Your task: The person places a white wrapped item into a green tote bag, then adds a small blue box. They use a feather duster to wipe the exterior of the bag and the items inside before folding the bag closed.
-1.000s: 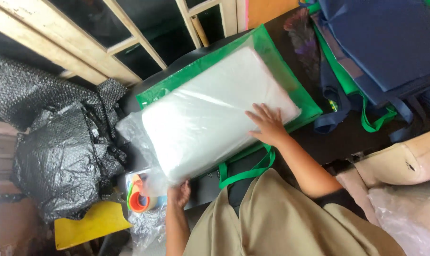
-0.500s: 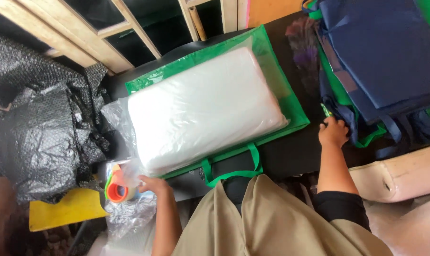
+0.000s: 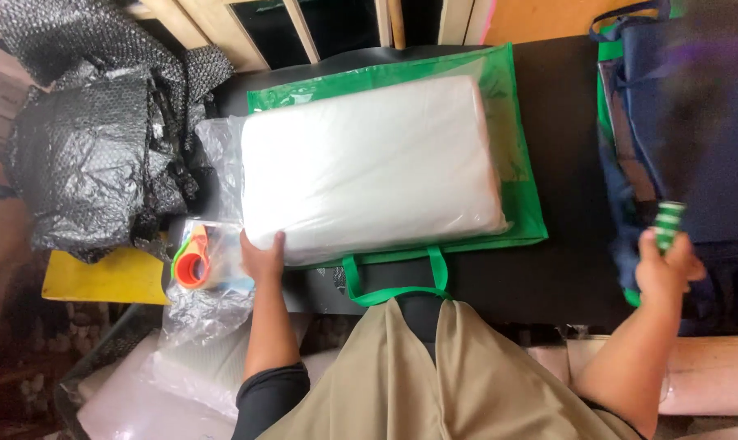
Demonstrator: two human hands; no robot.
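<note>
The left hand lies open, fingers flat against the near left corner of the plastic-wrapped white pillow, which rests on a green bag on the dark surface. The pillow's long axis runs left to right. The right hand, well apart, grips a small green-and-white striped object, blurred and partly hidden by the fingers, beside navy bags.

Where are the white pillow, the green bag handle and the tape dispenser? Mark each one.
white pillow (image 3: 369,163), head view, middle of its wrapped top face.
green bag handle (image 3: 395,292), head view, bottom of the loop.
tape dispenser (image 3: 192,266), head view, orange round part.
</note>
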